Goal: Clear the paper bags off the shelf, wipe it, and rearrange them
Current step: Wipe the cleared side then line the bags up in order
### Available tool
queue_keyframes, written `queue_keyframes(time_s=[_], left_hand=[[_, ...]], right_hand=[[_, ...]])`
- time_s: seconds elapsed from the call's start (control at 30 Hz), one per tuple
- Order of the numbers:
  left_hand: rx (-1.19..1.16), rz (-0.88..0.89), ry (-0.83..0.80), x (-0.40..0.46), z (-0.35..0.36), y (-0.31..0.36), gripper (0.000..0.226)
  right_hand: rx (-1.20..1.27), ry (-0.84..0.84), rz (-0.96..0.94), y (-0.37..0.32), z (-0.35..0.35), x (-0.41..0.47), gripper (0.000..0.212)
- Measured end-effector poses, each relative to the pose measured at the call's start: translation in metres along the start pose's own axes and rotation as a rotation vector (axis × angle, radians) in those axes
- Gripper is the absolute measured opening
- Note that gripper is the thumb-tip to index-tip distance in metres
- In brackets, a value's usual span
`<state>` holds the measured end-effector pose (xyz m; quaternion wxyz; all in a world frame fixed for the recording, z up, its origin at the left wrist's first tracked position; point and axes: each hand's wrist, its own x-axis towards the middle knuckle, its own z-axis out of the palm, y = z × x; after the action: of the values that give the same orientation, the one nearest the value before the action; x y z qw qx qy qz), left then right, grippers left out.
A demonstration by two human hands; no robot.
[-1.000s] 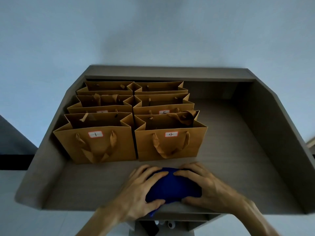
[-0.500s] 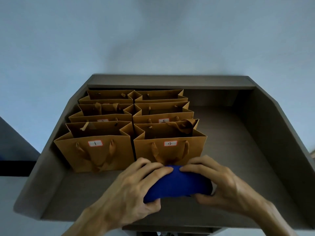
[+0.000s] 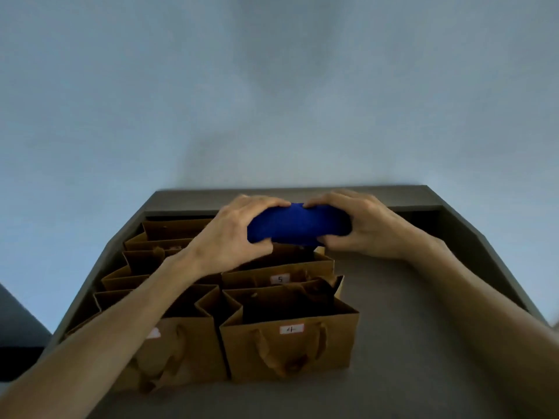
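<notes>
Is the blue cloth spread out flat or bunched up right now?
Bunched up. The blue cloth is a compact roll gripped at its ends by the left hand and right hand, held above the rear paper bags.

Paper bags [image 3: 290,343] crowd left; shelf [image 3: 408,313] right open.

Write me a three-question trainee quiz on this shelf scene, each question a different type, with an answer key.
1. True or false: both the left hand and the right hand grip the blue cloth.
2. Multiple choice: The cloth is held A) above the back bags, B) on the shelf's front edge, C) inside the bag labelled 4.
3. Fill in: the bag directly behind bag 4 bears the number ___.

Key: 1 true; 2 A; 3 five. The brown paper bags stand in two columns on the left part of the grey shelf.
</notes>
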<state>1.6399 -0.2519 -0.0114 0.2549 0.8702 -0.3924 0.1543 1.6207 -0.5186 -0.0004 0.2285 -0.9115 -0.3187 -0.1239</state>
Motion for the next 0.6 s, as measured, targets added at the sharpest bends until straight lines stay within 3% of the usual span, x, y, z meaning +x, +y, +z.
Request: queue_keyframes(time_s=[0.23,0.6], left_hand=[[0.040,-0.131,-0.066,0.092,0.023,-0.080,0.058],[0.065,-0.271,-0.075,0.121,0.065,-0.112,0.058]], right_hand=[[-0.087,-0.049,0.125,0.071,0.008,0.090,0.051],[-0.157,-0.066,0.286,0.110,0.047,0.118,0.053]])
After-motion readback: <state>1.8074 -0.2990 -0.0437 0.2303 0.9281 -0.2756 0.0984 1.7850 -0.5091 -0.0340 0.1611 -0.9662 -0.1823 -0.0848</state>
